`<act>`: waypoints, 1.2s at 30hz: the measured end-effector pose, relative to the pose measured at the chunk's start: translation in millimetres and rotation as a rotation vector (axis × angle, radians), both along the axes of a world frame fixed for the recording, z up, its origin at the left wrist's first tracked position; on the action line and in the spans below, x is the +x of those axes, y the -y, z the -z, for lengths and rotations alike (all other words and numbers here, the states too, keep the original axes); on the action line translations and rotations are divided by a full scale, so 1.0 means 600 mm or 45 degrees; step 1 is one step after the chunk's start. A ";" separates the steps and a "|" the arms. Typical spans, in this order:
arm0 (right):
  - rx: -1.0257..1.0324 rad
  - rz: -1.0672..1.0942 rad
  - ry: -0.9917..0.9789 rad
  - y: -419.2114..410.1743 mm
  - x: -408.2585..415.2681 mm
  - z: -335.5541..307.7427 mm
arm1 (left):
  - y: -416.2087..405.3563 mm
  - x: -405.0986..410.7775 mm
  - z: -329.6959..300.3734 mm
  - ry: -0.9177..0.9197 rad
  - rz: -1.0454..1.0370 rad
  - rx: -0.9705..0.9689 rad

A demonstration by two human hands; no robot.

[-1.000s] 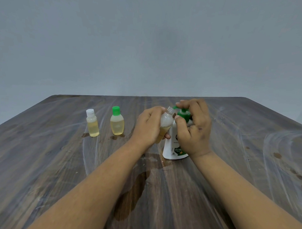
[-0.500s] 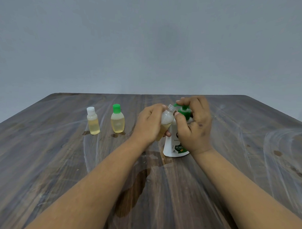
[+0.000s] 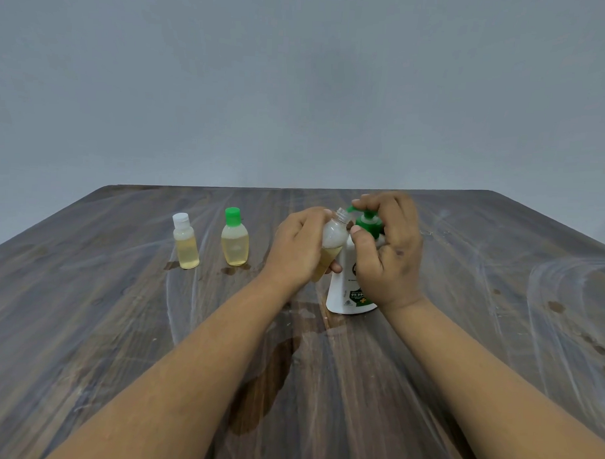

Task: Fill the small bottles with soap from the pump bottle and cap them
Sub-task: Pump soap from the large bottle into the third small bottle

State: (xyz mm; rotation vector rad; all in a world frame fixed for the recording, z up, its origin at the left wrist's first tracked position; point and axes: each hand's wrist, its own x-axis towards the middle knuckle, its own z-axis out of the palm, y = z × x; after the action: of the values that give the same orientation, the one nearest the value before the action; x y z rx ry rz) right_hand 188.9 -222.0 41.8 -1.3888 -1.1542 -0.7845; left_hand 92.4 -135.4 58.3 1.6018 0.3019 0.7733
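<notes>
My left hand (image 3: 298,249) grips a small clear bottle (image 3: 332,240), uncapped and tilted, its mouth under the green nozzle. Yellowish soap fills its lower part. My right hand (image 3: 391,253) wraps the green pump head (image 3: 370,223) of the white pump bottle (image 3: 343,292), fingers on top of the pump, thumb beside the small bottle. The pump bottle stands on the wooden table (image 3: 120,308). To the left stand two capped small bottles holding yellow soap: one with a white cap (image 3: 185,242), one with a green cap (image 3: 235,239).
A dark wet patch (image 3: 265,382) lies on the table between my forearms, and small wet marks sit under the two capped bottles. Dark spots (image 3: 555,307) dot the right side. A plain grey wall stands behind the table's far edge.
My hands and the bottles keep their grip and place. The right hand's fingers on the pump head look slightly raised and blurred, with the pump head showing more.
</notes>
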 end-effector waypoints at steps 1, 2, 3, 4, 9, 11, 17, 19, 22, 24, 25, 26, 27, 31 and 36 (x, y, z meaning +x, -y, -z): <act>0.006 -0.004 -0.013 -0.001 0.000 -0.001 | -0.001 0.000 0.000 0.001 -0.001 0.000; 0.004 -0.011 -0.014 0.000 0.000 -0.001 | -0.001 0.001 0.001 0.002 -0.001 0.000; -0.008 -0.019 -0.003 0.001 -0.001 0.000 | -0.002 0.001 0.001 0.001 0.001 0.001; -0.024 -0.028 0.018 0.002 -0.001 0.002 | -0.001 0.001 0.001 0.003 0.002 -0.002; -0.040 -0.043 0.027 0.003 -0.003 0.003 | 0.000 0.002 0.000 0.015 0.004 -0.009; -0.005 -0.029 0.005 0.001 -0.002 -0.001 | -0.002 0.002 0.001 0.005 0.000 0.001; 0.010 -0.002 0.007 0.000 -0.002 0.000 | -0.003 0.002 0.003 0.001 0.005 0.011; -0.035 -0.017 0.042 0.004 -0.003 0.003 | -0.004 0.004 0.004 0.009 0.015 -0.003; -0.058 -0.017 0.052 0.006 -0.003 0.004 | -0.004 0.005 0.002 0.017 0.003 -0.003; -0.040 -0.024 0.035 0.004 -0.002 0.002 | -0.003 0.004 0.001 0.007 -0.004 0.002; -0.025 -0.022 0.026 0.002 0.000 0.001 | -0.002 0.003 0.001 0.002 -0.005 0.004; -0.008 -0.018 0.016 0.001 0.001 0.000 | -0.002 0.003 0.001 0.002 -0.003 0.006; 0.009 -0.016 0.005 0.000 0.001 -0.001 | -0.001 0.002 0.000 0.006 -0.001 0.008; 0.017 -0.025 -0.016 -0.002 -0.001 0.001 | -0.001 -0.001 0.003 0.010 0.007 0.011; -0.047 -0.065 0.019 0.003 -0.003 0.006 | -0.002 -0.001 0.004 0.013 -0.009 0.017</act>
State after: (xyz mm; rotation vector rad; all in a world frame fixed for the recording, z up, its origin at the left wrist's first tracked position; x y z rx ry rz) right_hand 187.2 -224.0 38.3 -1.3805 -1.2167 -0.7414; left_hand 91.9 -134.2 55.9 1.6095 0.2955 0.7902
